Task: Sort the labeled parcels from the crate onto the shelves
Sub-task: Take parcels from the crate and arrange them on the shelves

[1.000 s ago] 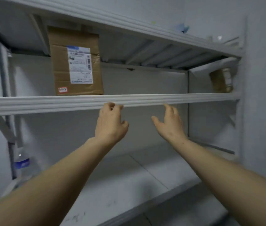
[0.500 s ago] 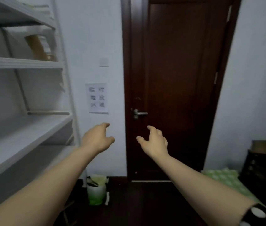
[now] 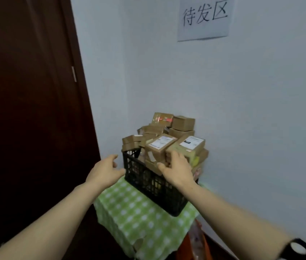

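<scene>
Right hand (image 3: 178, 170) now at door-side crate (image 3: 148, 182)

Your right hand (image 3: 176, 170) lies against the near end of a labelled parcel (image 3: 160, 146) in the heaped black crate (image 3: 148, 182); grip unclear. Your left hand (image 3: 104, 172) hovers loose-fingered beside the crate's left corner.

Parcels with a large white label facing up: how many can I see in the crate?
2. The first parcel lies on top at the front, beyond the right hand; the second parcel is beside it, nearer the wall. Other labels may be hidden in the crate.
</scene>
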Demonstrator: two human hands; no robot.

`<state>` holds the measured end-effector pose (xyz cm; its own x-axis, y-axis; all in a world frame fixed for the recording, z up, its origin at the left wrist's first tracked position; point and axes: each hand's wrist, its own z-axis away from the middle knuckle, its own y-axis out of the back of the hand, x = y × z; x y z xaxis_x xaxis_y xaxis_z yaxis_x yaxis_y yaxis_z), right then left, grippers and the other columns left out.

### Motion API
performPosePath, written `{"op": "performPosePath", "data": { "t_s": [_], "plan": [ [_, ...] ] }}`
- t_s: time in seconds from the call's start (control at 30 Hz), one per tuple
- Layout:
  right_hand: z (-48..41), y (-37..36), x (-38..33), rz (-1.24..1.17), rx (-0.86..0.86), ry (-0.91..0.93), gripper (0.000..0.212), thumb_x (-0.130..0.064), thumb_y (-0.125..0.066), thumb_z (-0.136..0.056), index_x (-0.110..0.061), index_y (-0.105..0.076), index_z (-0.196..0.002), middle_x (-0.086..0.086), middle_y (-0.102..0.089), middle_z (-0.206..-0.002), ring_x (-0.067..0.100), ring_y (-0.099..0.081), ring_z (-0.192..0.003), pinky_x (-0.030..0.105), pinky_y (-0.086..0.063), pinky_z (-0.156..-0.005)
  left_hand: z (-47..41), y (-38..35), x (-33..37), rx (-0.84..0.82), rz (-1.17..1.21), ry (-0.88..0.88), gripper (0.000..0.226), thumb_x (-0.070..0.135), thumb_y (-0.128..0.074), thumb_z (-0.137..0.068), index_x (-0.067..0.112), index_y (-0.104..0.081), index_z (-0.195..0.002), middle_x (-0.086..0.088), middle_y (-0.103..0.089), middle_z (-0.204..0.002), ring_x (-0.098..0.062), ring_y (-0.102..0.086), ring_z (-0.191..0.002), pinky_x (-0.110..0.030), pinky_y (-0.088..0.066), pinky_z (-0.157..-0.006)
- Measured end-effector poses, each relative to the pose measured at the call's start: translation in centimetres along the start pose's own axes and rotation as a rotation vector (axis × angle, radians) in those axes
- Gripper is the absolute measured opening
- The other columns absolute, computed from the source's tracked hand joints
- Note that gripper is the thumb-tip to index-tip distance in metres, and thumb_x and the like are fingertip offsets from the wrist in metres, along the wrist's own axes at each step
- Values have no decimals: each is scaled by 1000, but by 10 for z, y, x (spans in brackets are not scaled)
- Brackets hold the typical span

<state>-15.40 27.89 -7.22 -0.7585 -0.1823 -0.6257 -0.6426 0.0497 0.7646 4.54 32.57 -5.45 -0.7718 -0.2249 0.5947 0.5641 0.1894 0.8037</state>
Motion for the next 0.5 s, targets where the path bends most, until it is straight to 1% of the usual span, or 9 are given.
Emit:
{"op": "performPosePath", "data": {
  "t_s": [0.1,0.17,0.23,0.3,0.4,0.47,0.5],
  "plan": [
    [-30,10,50,-108,43,-137,57,-34,-60,-88,-13,-41,-137,11,-43,-138,28,-41,-129,40,-35,-107,-40,-44,31,-73,36,-50,56,26,-65,-86,14,-45,-137,1,-53,-101,-19,-55,-94,-31,-44,-82],
    [-42,10,75,-229,97,-221,61,-29,-62,-88,-11,-37,-140,11,-43,-138,28,-42,-128,41,-35,-107,-61,-63,44,-96,46,-76,50,27,-64,-86,17,-48,-133,5,-50,-98,-19,-54,-98,-28,-42,-78],
    [-59,8,101,-339,165,-335,64,-26,-61,-89,-6,-33,-142,14,-42,-142,29,-42,-130,41,-36,-108,-90,-84,59,-123,48,-97,47,30,-64,-86,19,-51,-130,6,-55,-105,-18,-54,-102,-29,-44,-82],
    [-79,6,122,-429,213,-431,64,-25,-58,-91,-3,-31,-144,16,-39,-146,31,-39,-133,40,-35,-108,-123,-105,71,-147,74,-97,53,33,-62,-87,18,-47,-135,0,-59,-118,-20,-55,-108,-31,-46,-87],
    [-105,2,142,-477,224,-548,67,-30,-53,-95,-5,-22,-149,14,-30,-153,28,-32,-139,39,-29,-113,-167,-134,90,-190,92,-134,57,32,-58,-89,16,-41,-141,-5,-57,-129,-24,-54,-114,-32,-47,-89],
    [-124,-4,150,-496,207,-579,61,-31,-48,-98,-6,-25,-148,11,-33,-152,26,-33,-139,35,-28,-111,-190,-150,103,-225,70,-155,53,31,-56,-91,12,-43,-138,-8,-54,-131,-27,-52,-117,-33,-45,-86],
    [-134,-8,151,-517,198,-589,56,-30,-46,-99,-6,-28,-147,9,-36,-150,26,-35,-137,32,-29,-108,-201,-157,108,-249,46,-163,52,32,-56,-91,10,-44,-137,-10,-53,-131,-29,-50,-117,-34,-45,-87]
  ]
}}
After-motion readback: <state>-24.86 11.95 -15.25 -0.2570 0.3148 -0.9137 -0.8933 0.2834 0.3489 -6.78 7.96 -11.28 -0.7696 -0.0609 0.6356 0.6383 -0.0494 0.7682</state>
